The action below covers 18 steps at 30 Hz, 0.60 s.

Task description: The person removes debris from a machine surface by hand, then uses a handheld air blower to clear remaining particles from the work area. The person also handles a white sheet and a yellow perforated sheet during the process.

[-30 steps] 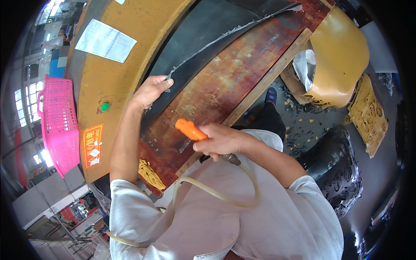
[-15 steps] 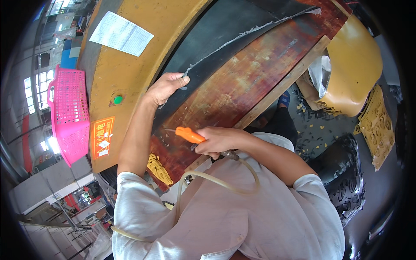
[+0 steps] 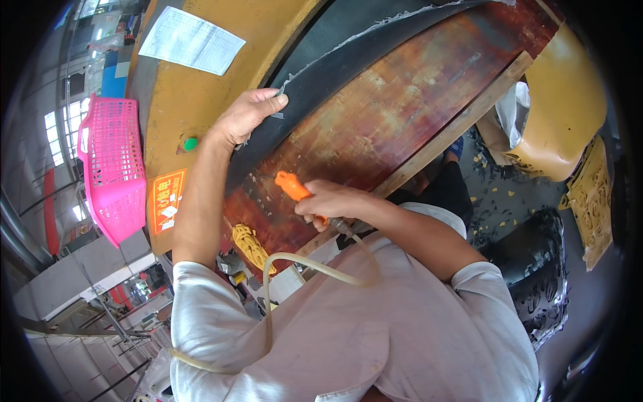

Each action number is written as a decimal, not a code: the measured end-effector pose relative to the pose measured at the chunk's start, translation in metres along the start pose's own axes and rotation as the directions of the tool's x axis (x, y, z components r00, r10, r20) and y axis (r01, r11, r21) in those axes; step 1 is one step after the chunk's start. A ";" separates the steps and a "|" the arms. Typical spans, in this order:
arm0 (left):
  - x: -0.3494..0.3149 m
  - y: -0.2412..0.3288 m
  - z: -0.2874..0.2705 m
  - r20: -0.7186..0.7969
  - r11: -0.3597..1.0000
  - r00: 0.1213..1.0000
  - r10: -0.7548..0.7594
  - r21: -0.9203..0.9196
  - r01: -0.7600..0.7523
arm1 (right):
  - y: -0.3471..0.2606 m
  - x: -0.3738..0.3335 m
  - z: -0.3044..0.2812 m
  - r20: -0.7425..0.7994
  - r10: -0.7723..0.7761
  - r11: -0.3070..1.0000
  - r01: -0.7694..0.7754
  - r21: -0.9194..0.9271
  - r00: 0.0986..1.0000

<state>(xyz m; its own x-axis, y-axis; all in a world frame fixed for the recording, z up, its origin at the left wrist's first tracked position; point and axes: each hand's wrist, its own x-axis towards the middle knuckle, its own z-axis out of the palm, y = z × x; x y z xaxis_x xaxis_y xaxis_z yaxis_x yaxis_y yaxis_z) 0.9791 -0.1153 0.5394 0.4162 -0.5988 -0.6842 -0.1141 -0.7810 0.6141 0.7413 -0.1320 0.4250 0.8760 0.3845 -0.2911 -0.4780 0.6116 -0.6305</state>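
My left hand (image 3: 249, 115) pinches the frayed near corner of a black sheet (image 3: 328, 90) between thumb and fingers. The sheet's ragged, pale edge runs from there to the far right, its near side hanging over a stained reddish-brown board (image 3: 395, 114). Closed around an orange air blow gun (image 3: 292, 185) is my right hand (image 3: 333, 199), just above the board. The gun's head points left toward the sheet. A translucent hose (image 3: 268, 288) runs from its handle across my shirt. By the board's near end lies a piece of cut yellow sheet (image 3: 249, 248).
On the left, a yellow machine panel (image 3: 221, 90) carries a paper form (image 3: 192, 40), a green button (image 3: 191, 143) and an orange label (image 3: 169, 199). A pink basket (image 3: 120, 194) stands beside it. At right are a yellow roll (image 3: 566, 114), perforated yellow sheet (image 3: 589, 208) and black roll (image 3: 526, 275).
My left hand has shifted up and slightly left with the sheet corner, and more of the sheet's black side shows. The blow gun has moved slightly up. The whole view has shifted a little.
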 end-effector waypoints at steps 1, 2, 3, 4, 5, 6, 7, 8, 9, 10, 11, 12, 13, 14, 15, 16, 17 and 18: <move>0.002 -0.001 -0.001 0.008 1.000 1.000 0.007 -0.010 -0.007 | 0.000 -0.006 -0.008 -0.117 -0.007 1.000 0.006 -0.008 0.993; 0.003 -0.003 0.000 0.043 0.999 0.998 0.037 -0.035 -0.036 | -0.002 -0.017 -0.017 -0.228 -0.023 1.000 0.019 -0.019 0.973; 0.005 -0.004 -0.001 0.039 0.999 0.998 0.040 -0.013 -0.039 | -0.005 -0.032 -0.032 -0.314 -0.065 0.993 0.092 0.072 0.947; 0.006 -0.005 -0.002 -0.019 1.000 1.000 0.020 -0.004 -0.020 | -0.009 -0.050 -0.044 -0.404 -0.096 0.972 0.174 0.159 0.910; 0.007 -0.006 -0.003 -0.069 1.000 0.998 0.003 0.000 -0.003 | -0.013 -0.070 -0.053 -0.419 -0.141 0.962 0.225 0.157 0.897; 0.007 -0.006 -0.004 -0.125 0.999 0.992 -0.031 0.001 0.032 | -0.018 -0.089 -0.060 -0.428 -0.224 0.937 0.314 0.151 0.875; 0.007 -0.006 -0.005 -0.107 0.998 0.993 0.059 -0.029 -0.062 | -0.021 -0.104 -0.061 -0.513 -0.204 0.947 0.302 0.113 0.833; 0.008 -0.005 -0.007 -0.075 0.996 0.995 0.065 -0.056 -0.069 | -0.024 -0.117 -0.060 -0.544 -0.296 0.919 0.389 0.062 0.785; 0.006 -0.003 -0.009 -0.046 0.994 0.996 0.071 -0.083 -0.074 | -0.028 -0.125 -0.059 -0.592 -0.293 0.900 0.426 0.094 0.750; 0.004 -0.002 -0.011 0.002 0.987 0.995 0.103 -0.120 -0.102 | -0.030 -0.131 -0.055 -0.575 -0.259 0.934 0.354 0.056 0.776; 0.003 0.000 -0.012 0.005 0.988 0.995 0.098 -0.122 -0.096 | -0.032 -0.136 -0.051 -0.540 -0.259 0.950 0.314 0.010 0.801; 0.003 0.001 -0.013 -0.007 0.991 0.998 0.064 -0.121 -0.064 | -0.034 -0.137 -0.047 -0.533 -0.259 0.959 0.282 -0.040 0.805; 0.003 0.002 -0.013 -0.019 0.990 0.998 0.055 -0.126 -0.057 | -0.035 -0.139 -0.043 -0.409 -0.199 0.977 0.149 -0.151 0.891; 0.004 0.003 -0.014 0.006 0.987 0.998 0.068 -0.144 -0.066 | -0.035 -0.139 -0.039 -0.363 -0.204 0.974 0.153 -0.166 0.909; 0.004 0.004 -0.014 -0.044 0.995 0.996 0.073 -0.071 -0.076 | -0.036 -0.140 -0.039 -0.507 -0.295 0.954 0.276 -0.115 0.810; 0.004 0.005 -0.014 -0.038 0.994 0.997 0.066 -0.083 -0.069 | -0.037 -0.141 -0.038 -0.604 -0.337 0.926 0.370 -0.073 0.723; 0.004 0.004 -0.014 -0.034 0.994 0.998 0.052 -0.097 -0.055 | -0.038 -0.144 -0.040 -0.658 -0.321 0.911 0.413 -0.017 0.681; 0.003 0.004 -0.014 -0.055 0.995 0.998 0.012 -0.100 -0.018 | -0.040 -0.147 -0.043 -0.639 -0.314 0.932 0.358 -0.065 0.702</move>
<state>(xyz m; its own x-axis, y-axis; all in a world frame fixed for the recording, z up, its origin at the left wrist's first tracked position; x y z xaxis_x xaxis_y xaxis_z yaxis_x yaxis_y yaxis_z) 0.9926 -0.1180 0.5450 0.4639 -0.5978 -0.6538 -0.0311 -0.7485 0.6624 0.6342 -0.2423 0.4621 0.8066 -0.3639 -0.4658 -0.1278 0.6620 -0.7385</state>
